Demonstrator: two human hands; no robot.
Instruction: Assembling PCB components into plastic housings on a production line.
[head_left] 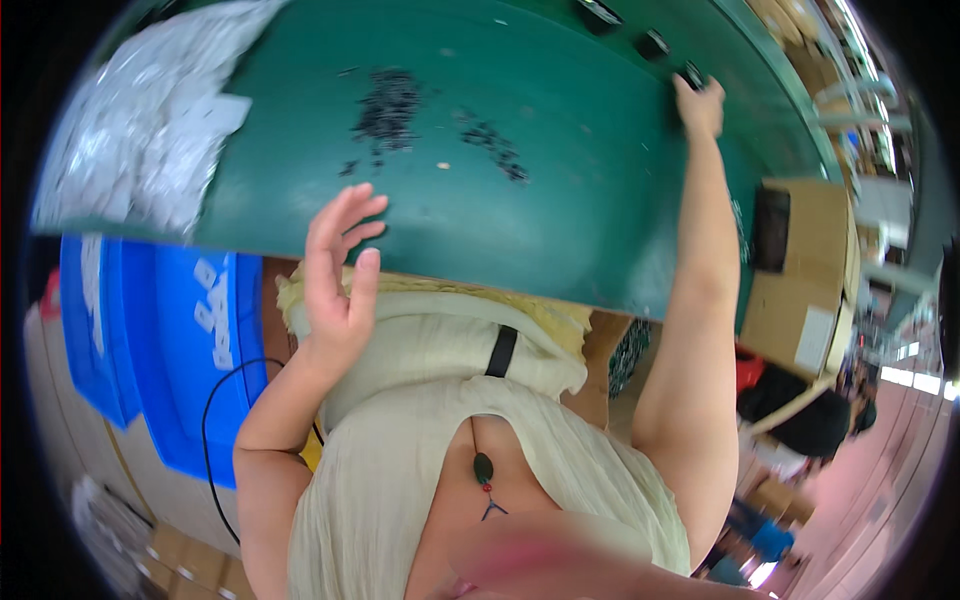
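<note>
My left hand [342, 265] is raised at the near edge of the green tabletop [560, 200], its fingers spread and nothing in them. Stretched out to the far right, my right hand [704, 108] has its fingertips closed around a small black object [692, 74] by the table's back rim. Its exact kind is too small to make out. A dense pile of tiny black pieces [390, 108] lies in the middle left of the table. To the right of that pile, a looser strip of similar black pieces [492, 145] is scattered.
Clear plastic bags [150, 110] cover the table's left end. Blue bins [185, 370] stand below it, a black cable [208, 420] passing beside them. Two black items [652, 44] sit along the back rim. At the right is a cardboard box [800, 270]; people are farther off.
</note>
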